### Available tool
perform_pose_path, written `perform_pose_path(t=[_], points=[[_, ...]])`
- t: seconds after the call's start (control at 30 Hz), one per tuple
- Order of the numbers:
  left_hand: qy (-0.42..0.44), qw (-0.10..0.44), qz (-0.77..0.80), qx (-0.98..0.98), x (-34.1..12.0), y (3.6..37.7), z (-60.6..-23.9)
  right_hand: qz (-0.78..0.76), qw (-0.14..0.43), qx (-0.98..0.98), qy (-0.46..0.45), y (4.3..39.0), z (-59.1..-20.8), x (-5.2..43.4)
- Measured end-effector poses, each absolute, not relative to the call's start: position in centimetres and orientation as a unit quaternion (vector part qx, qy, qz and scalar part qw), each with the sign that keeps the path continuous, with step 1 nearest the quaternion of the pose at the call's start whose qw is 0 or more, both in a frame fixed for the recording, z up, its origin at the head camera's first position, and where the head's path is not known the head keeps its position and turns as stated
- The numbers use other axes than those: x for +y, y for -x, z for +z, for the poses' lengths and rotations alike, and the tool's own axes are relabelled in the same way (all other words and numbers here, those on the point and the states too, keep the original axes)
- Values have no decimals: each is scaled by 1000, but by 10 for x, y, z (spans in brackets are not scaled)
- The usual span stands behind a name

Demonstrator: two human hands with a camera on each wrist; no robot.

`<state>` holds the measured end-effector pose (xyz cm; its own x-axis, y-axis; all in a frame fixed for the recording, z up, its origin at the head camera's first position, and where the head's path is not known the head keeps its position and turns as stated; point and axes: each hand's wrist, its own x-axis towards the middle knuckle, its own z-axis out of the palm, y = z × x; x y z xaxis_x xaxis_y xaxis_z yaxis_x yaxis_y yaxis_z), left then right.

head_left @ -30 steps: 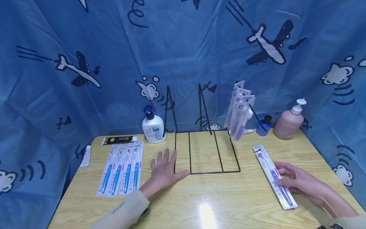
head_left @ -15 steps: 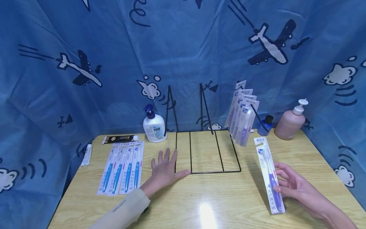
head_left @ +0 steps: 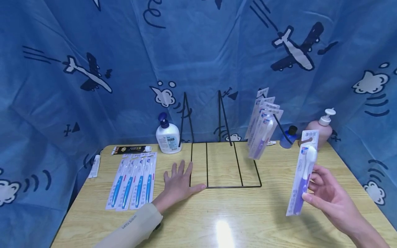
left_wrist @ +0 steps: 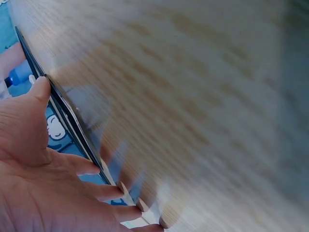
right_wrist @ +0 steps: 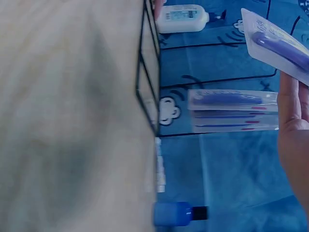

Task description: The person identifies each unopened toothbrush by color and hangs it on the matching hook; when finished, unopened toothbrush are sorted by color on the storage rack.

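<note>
My right hand [head_left: 333, 203] pinches a packaged purple toothbrush [head_left: 305, 168] by its right edge, above the table's right side. The pack stands nearly upright, hang hole at the top. In the right wrist view the toothbrush pack [right_wrist: 277, 46] sticks out past the fingers [right_wrist: 288, 96]. My left hand [head_left: 178, 186] lies with fingers spread at the left front of a black wire rack [head_left: 234, 187], thumb over its front bar. Several packaged purple toothbrushes [head_left: 263, 132] hang from the rack's right arm. The rack's other two arms [head_left: 224, 117] carry nothing.
Several packaged blue toothbrushes [head_left: 130, 182] lie left of my left hand. Behind them are a black toothpaste tube [head_left: 131, 150] and a white pump bottle [head_left: 168, 137]. A small white tube [head_left: 94, 166] lies far left. A blue bottle [head_left: 287, 137] and pink pump bottle [head_left: 324, 129] stand back right.
My right hand has lifted the purple toothbrush pack off the table and tipped it nearly upright. The hanging packs have swung slightly. My left hand has stayed in place.
</note>
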<state>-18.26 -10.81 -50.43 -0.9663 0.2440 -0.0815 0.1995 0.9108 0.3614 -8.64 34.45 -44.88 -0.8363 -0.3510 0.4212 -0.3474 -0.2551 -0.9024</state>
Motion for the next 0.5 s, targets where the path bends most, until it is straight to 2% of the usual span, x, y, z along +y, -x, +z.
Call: perform_pose_path(t=[0.23,0.5], points=[[-117,65,184,974,-109,183,-505,-692,-20,650,314,87,-432,335],[-116,65,185,974,-109,182,-502,-681,-26,662,311,90,-438,327]])
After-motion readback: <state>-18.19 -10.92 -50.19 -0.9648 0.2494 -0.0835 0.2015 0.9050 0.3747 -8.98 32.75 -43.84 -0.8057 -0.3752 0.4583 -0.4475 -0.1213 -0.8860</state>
